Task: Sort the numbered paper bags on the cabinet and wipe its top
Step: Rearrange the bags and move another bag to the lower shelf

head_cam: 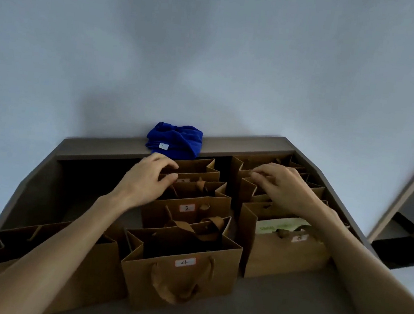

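Observation:
Several brown paper bags stand in rows on the grey cabinet top [299, 309]. At the front middle is the bag labelled 4 [181, 278], and behind it the bag labelled 2 [189, 214]. My left hand [146, 178] reaches over the middle row, its fingers curled at the rim of a rear bag [197, 167]. Over the right row, my right hand [282, 188] hangs with fingers bent down onto the bag rims. A front right bag [287, 254] holds green-printed paper. A blue cloth [174, 140] lies bunched on the back ledge.
A raised ledge [253, 146] runs along the back of the cabinet against the pale wall. Another brown bag [42, 254] stands at the front left under my left forearm. A dark gap and a door frame [403, 194] lie to the right.

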A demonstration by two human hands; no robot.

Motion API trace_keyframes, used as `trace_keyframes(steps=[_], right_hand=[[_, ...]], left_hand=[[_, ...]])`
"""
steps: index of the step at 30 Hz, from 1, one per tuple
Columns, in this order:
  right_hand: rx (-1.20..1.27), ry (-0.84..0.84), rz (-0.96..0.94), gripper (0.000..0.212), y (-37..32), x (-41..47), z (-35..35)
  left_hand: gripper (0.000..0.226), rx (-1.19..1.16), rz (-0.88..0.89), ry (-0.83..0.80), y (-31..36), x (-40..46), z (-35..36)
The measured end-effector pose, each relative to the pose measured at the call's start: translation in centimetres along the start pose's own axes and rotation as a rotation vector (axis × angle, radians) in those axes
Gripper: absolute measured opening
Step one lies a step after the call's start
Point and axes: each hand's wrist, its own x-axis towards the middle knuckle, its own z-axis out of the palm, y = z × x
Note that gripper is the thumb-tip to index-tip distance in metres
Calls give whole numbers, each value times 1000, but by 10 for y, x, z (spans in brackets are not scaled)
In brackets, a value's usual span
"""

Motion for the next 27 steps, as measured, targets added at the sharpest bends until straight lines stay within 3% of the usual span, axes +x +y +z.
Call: trace_keyframes(steps=[8, 13, 15, 19, 27], right_hand=[[-19, -35, 10, 34, 48, -69, -47], [-123, -268, 35, 47, 80, -95, -57], [-162, -335, 48, 44, 89, -99, -58], [-133, -280, 29, 22, 97, -98, -59], [-98, -205, -11, 21, 101, -78, -53]], left_hand=[[23, -165, 363, -133, 111, -4, 24], [32, -32, 478, -260, 155, -8, 45], [36, 7, 496, -295, 163, -6, 52], [33, 45, 494, -337, 166, -3, 63], [26, -12, 362, -332, 162, 6, 66]])
